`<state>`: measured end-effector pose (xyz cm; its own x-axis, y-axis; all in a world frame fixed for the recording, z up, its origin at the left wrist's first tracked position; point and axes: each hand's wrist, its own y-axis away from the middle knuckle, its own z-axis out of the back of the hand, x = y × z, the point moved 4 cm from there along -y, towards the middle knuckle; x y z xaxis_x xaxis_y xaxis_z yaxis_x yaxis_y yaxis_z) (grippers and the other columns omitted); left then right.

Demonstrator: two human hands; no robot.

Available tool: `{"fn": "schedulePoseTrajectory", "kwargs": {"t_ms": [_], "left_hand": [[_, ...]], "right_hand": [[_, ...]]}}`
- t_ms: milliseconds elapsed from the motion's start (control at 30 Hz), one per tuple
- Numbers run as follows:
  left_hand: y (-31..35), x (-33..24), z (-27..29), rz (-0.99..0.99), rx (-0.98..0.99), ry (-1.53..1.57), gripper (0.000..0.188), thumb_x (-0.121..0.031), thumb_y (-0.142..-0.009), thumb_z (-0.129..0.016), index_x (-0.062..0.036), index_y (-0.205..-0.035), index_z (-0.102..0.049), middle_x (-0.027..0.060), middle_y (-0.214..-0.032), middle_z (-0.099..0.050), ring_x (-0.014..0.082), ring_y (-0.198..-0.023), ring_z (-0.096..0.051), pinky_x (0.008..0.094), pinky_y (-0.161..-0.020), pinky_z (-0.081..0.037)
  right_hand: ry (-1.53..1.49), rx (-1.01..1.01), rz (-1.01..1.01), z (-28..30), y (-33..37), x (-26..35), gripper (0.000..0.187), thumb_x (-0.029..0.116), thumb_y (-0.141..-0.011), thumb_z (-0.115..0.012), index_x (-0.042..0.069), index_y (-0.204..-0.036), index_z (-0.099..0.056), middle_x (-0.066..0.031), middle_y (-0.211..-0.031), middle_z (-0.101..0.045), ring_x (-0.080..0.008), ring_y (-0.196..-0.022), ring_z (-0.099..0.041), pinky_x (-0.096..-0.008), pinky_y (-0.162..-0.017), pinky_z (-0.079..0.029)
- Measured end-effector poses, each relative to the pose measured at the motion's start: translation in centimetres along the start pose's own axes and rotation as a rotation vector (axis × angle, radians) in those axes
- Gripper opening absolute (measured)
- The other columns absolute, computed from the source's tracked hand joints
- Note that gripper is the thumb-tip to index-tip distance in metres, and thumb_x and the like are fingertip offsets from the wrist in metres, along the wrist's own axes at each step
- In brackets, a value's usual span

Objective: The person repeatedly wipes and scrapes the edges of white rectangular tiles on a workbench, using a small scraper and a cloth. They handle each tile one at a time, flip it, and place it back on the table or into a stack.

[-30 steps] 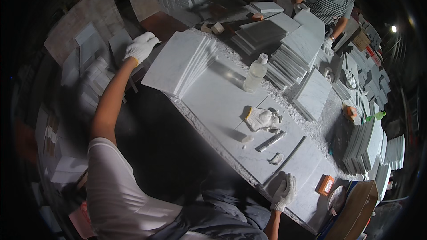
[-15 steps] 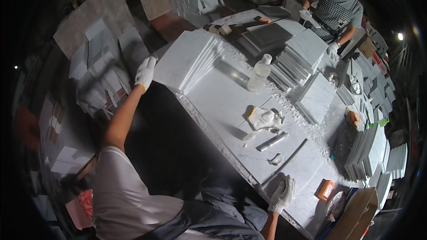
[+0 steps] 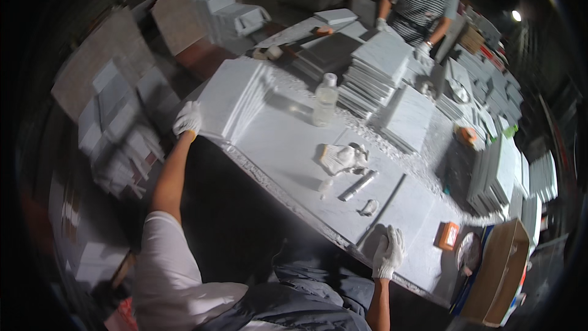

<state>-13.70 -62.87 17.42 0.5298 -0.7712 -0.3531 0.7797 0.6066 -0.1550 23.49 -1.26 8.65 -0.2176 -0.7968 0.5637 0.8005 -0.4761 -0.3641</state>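
Observation:
My left hand [image 3: 187, 119], in a white knit glove, is at the left edge of a leaning stack of white stone tiles [image 3: 229, 98]. Its fingers are bent against the edge of the front tile; their tips are hard to make out. Low on the right, my right hand [image 3: 389, 254], gloved too, lies open and flat on the pale stone worktop [image 3: 282, 168], holding nothing. Beyond it are a dark thin strip [image 3: 386, 208], a small whitish lump [image 3: 369, 208], a grey rod-shaped tool [image 3: 359, 186] and a crumpled white glove [image 3: 343, 159].
A clear plastic bottle [image 3: 326, 101] stands mid-table beside more stacked tiles [image 3: 375, 70]. At right are an orange block [image 3: 448, 236], a round dish [image 3: 469, 251] and a cardboard box [image 3: 502, 273]. Across the table stands a gloved co-worker [image 3: 422, 9]. Stacked slabs [image 3: 116, 122] fill the left.
My left hand has drawn in against the tile stack's edge, its fingers no longer stretched out. My right hand stays flat on the worktop. The whole view has shifted and turned slightly.

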Motion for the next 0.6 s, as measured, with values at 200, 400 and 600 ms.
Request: {"fn": "schedulePoseTrajectory", "kwargs": {"t_ms": [200, 400, 600], "left_hand": [[13.4, -8.0, 3.6, -0.747, -0.31, 0.183, 0.045, -0.038, -0.104, -0.057, -0.0127, -0.141, -0.058, 0.0139, -0.15, -0.054, 0.0357, -0.131, -0.057, 0.046, -0.112, -0.043], [37.7, -11.6, 2.7, -1.344, 0.286, 0.644, 0.028, -0.021, -0.095, -0.072, -0.0128, -0.122, -0.072, 0.01, -0.122, -0.071, 0.0318, -0.111, -0.069, 0.0423, -0.097, -0.055], [54.3, -15.1, 0.1, -1.678, 0.678, 0.59, 0.028, -0.023, -0.08, -0.075, -0.0117, -0.105, -0.073, 0.0077, -0.11, -0.073, 0.0267, -0.106, -0.069, 0.0405, -0.098, -0.055]], "right_hand": [[0.067, 0.232, 0.028, 2.3, -0.3, 4.2, 0.037, 0.019, -0.086, -0.07, 0.01, -0.122, -0.07, -0.0108, -0.125, -0.069, -0.0356, -0.129, -0.057, -0.0452, -0.112, -0.043], [-0.321, 0.486, 0.34, 2.1, 6.4, 7.1, 0.028, 0.017, -0.087, -0.074, 0.012, -0.114, -0.072, -0.0123, -0.111, -0.072, -0.0314, -0.109, -0.067, -0.0405, -0.099, -0.053], [-0.38, 0.44, -0.082, 5.0, 13.4, 0.7, 0.028, 0.019, -0.097, -0.067, 0.01, -0.123, -0.072, -0.0161, -0.126, -0.071, -0.0346, -0.115, -0.068, -0.0424, -0.097, -0.055]]}}
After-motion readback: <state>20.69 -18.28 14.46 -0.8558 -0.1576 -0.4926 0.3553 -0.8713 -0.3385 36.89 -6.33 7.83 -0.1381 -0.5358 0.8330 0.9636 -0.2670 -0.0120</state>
